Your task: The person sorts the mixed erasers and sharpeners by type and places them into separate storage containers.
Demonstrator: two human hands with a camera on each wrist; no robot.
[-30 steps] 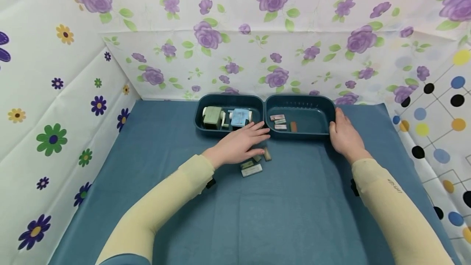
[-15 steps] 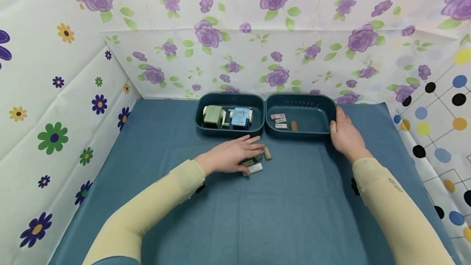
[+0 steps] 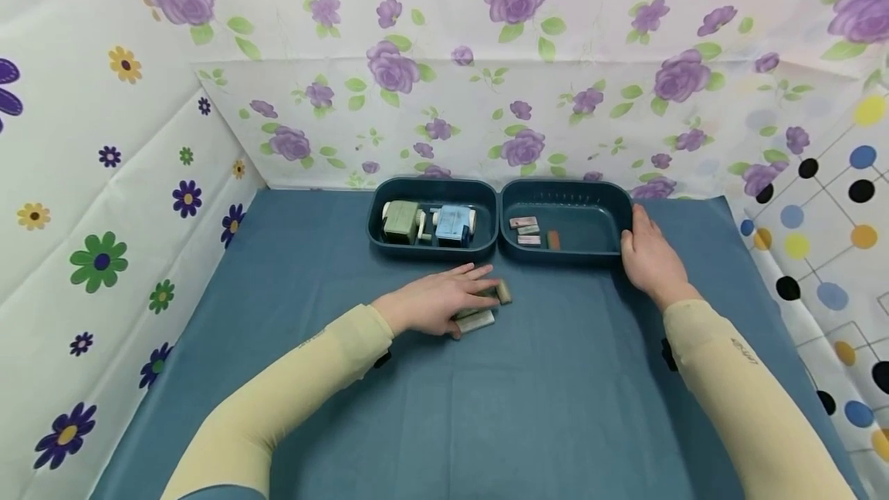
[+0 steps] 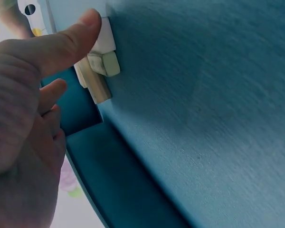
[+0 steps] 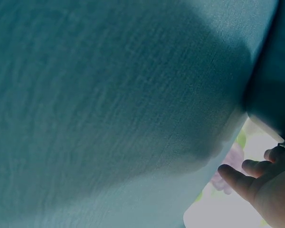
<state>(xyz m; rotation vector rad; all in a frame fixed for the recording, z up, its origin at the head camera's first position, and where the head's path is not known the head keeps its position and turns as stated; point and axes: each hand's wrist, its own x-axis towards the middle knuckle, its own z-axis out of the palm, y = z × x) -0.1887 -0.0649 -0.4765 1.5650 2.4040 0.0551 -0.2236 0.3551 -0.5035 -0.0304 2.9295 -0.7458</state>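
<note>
"What's the left hand [image 3: 437, 303] up to?"

"It's spread low over a little cluster of blocks on the counter [image 3: 542, 392], just in front of the trays. The thumb comes down by the near end of the pale block [image 3: 476, 322], and the fingers reach out, mostly straight, over the rest. It's loosely open, with nothing gripped that I can see. Whether the thumb actually touches, I can't tell."

"And the tan block [image 3: 503, 292]?"

"Just beyond the fingertips, slanted. At least one more is partly hidden under the hand."

"The right hand [image 3: 651, 257] isn't idle, is it?"

"No, it rests against the outer end of the right tray [image 3: 590, 226], fingers fairly straight, not wrapped round it. I'd call that steadying. Inside are a brown block [image 3: 553, 240] and a few small pinkish-white blocks [image 3: 523, 221], over at the left end."

"And the left tray [image 3: 434, 251]?"

"Side by side with it, carrying a green crank box [image 3: 401, 222] and a blue crank box [image 3: 454, 224]."

"So which step is this?"

"Gathering the loose blocks, or settling on one, I'd judge. The move calls for bringing thumb and fingers together on a single block without scattering its neighbours."
</note>
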